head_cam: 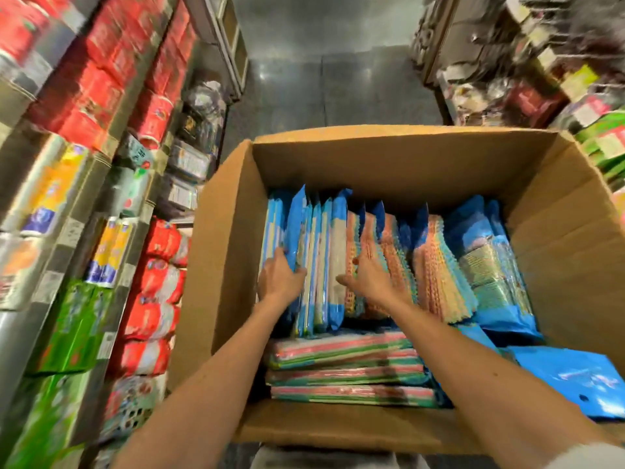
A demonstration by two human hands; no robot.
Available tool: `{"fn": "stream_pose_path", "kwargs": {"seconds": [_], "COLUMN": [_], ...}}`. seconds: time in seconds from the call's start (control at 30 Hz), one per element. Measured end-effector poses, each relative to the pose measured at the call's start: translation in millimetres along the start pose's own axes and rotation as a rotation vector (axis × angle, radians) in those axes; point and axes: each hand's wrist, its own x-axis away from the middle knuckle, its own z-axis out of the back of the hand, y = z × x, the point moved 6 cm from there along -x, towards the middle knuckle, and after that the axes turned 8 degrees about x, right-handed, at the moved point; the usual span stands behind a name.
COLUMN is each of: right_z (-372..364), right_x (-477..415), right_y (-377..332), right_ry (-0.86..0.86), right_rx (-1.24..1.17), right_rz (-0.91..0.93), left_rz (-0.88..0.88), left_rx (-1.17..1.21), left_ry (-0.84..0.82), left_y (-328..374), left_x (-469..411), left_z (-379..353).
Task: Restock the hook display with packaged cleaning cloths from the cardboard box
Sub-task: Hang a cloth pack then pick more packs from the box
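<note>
An open cardboard box stands in the aisle below me, filled with packaged cleaning cloths in blue wrappers. Several packs stand upright in a row, others lie flat in a stack near the front. Both my arms reach into the box. My left hand grips the left side of an upright bundle of blue packs. My right hand presses with its fingers against the bundle's right side, next to pink-patterned packs. No hook display shows in this view.
Shelves with red, yellow and green packaged goods line the left side of the aisle. More stocked shelving stands at the right. The dark tiled floor runs ahead beyond the box. A loose blue pack lies at the box's right front corner.
</note>
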Motion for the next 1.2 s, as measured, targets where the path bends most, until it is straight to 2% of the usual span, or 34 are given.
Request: {"fn": "stream_pose_path", "kwargs": {"seconds": [0.13, 0.3, 0.53, 0.7, 0.93, 1.1, 1.2], "right_z": [-22.9, -30.7, -24.3, 0.8, 64.1, 96.0, 121.1], "right_x": [-21.0, -26.4, -15.4, 4.9, 52.3, 100.1, 138.1], "right_y": [-4.1, -6.7, 4.3, 22.9, 36.6, 60.2, 75.8], "right_ry": [0.000, 0.059, 0.021, 0.058, 0.229, 0.365, 0.461], "right_rx": [-0.173, -0.158, -0.255, -0.348, -0.748, -0.943, -0.920], "right_rz": [-0.045, -0.075, -0.108, -0.142, -0.087, -0.133, -0.081], "left_rz": [0.066, 0.112, 0.173, 0.075, -0.022, -0.108, -0.201], "left_rx": [0.096, 0.083, 0.292, 0.475, 0.775, 0.797, 0.792], "left_ry": [-0.006, -0.021, -0.003, 0.014, -0.129, -0.190, -0.271], "left_y": [-6.5, -20.1, -18.6, -12.2, 17.0, 46.3, 76.3], "left_x": [-6.8, -11.5, 1.6, 6.6, 20.3, 39.1, 57.9], "left_z": [-8.5, -16.5, -4.1, 16.2, 31.7, 26.0, 14.0]}}
